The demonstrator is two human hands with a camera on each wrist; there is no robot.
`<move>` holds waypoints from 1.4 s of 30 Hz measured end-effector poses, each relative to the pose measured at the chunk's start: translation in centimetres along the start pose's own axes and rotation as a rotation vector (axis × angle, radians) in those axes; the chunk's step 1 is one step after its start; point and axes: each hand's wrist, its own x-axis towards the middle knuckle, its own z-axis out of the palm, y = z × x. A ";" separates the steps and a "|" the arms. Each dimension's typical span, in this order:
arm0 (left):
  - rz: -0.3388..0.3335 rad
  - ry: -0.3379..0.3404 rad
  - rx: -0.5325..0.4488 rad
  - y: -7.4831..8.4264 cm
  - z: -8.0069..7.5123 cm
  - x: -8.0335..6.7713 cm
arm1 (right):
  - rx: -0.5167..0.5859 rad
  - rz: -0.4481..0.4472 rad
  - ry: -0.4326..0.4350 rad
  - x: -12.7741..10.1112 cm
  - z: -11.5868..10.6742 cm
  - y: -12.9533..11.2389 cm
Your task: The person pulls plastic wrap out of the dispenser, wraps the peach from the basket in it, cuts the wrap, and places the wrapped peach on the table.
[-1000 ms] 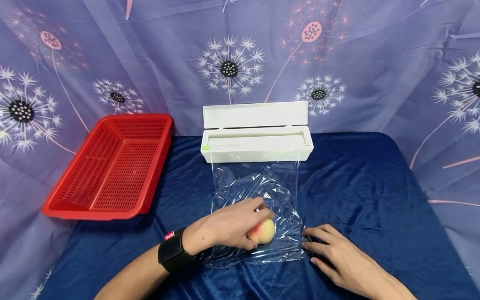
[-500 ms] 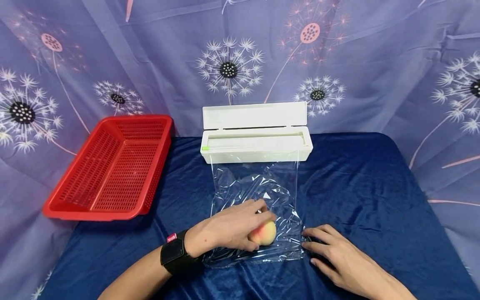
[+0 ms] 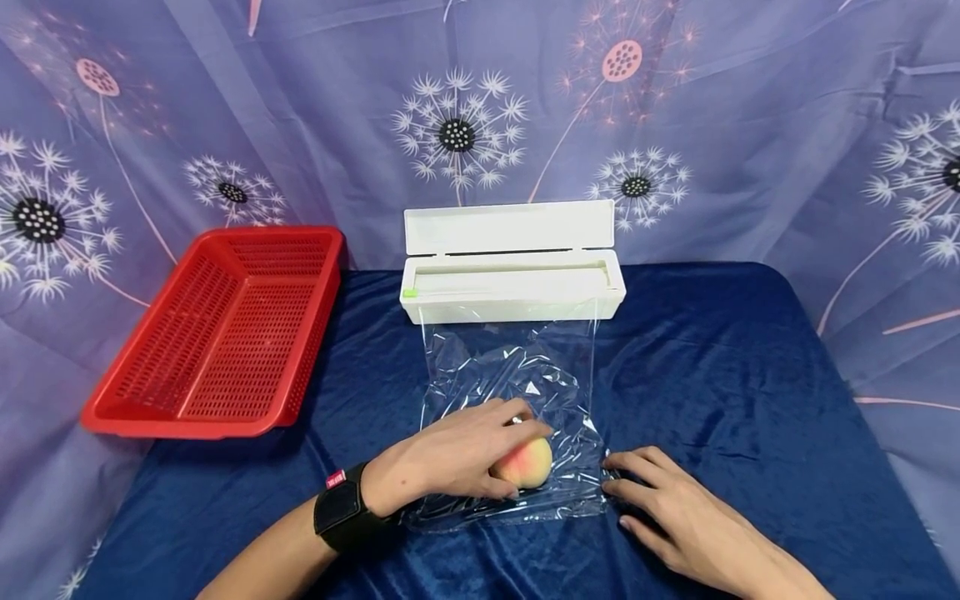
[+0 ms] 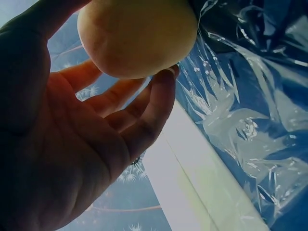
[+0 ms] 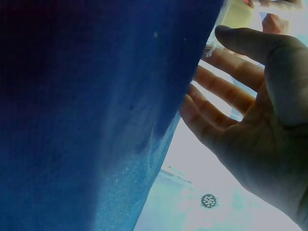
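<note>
A yellow-and-pink peach (image 3: 528,463) sits on a sheet of clear plastic wrap (image 3: 517,367) spread over the table. My left hand (image 3: 457,450) grips the peach from the left, thumb on the near side and fingers curled over the far side. In the left wrist view the peach (image 4: 139,36) shows between thumb and fingertips. My right hand (image 3: 675,508) rests on the cloth at the wrap's right edge, its fingers loosely bent and its fingertips at the film. Whether they press on the film cannot be told. The wrap runs out of a white dispenser box (image 3: 513,312), whose lid stands raised.
A red perforated basket (image 3: 300,367) stands at the left. Dark blue velvet cloth (image 3: 712,358) covers the table, and a purple curtain (image 3: 330,100) with dandelion prints hangs behind. A green slider (image 3: 410,293) sits at the left end of the dispenser.
</note>
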 end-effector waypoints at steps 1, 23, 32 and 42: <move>0.005 0.006 -0.003 -0.1 0.0 -0.1 | -0.001 -0.005 -0.001 0.0 0.0 0.0; -0.010 0.087 -0.080 -0.7 1.8 -1.2 | -0.158 0.010 0.050 1.9 -0.5 -0.9; 0.009 0.110 -0.067 -0.7 2.1 -1.3 | -0.221 -0.125 0.097 4.1 0.6 -3.3; 0.002 0.110 -0.066 -0.6 2.1 -1.5 | -0.332 -0.236 0.012 6.0 3.4 -4.8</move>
